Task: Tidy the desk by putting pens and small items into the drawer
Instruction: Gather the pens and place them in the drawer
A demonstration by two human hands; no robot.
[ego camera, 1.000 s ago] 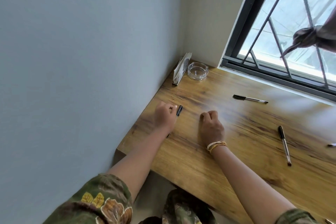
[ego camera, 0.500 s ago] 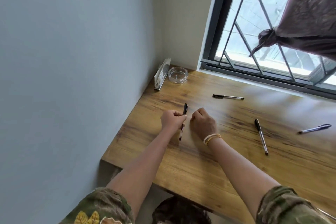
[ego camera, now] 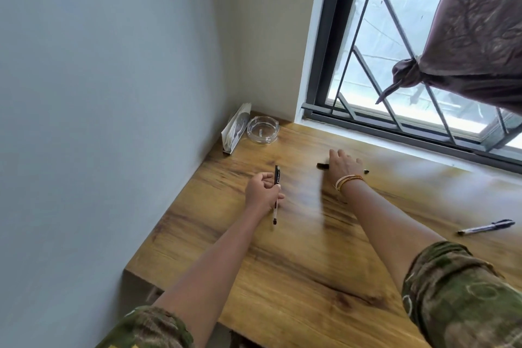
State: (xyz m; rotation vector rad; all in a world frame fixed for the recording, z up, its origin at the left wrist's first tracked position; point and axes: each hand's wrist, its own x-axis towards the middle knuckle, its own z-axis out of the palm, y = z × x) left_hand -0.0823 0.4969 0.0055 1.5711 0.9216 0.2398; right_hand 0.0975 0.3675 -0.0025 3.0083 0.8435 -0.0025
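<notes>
My left hand [ego camera: 261, 192] is shut on a black-capped pen [ego camera: 276, 195], cap pointing away, above the wooden desk [ego camera: 296, 277]. My right hand [ego camera: 343, 165] lies farther back over a second pen [ego camera: 323, 166]; only its black cap on the left and its tip on the right stick out, and the fingers are spread over it. I cannot tell whether they grip it. A third pen [ego camera: 485, 227] rests at the right edge of the desk. No drawer shows.
A glass ashtray [ego camera: 262, 130] and a card holder [ego camera: 236, 128] stand in the back left corner against the wall. A barred window [ego camera: 395, 65] runs along the back, with a knotted brown curtain [ego camera: 466, 45] hanging at the upper right.
My right hand has reached away from the left hand to the pen near the window. My left hand still holds its pen. The view has shifted right, and one pen is now hidden behind my forearm.
</notes>
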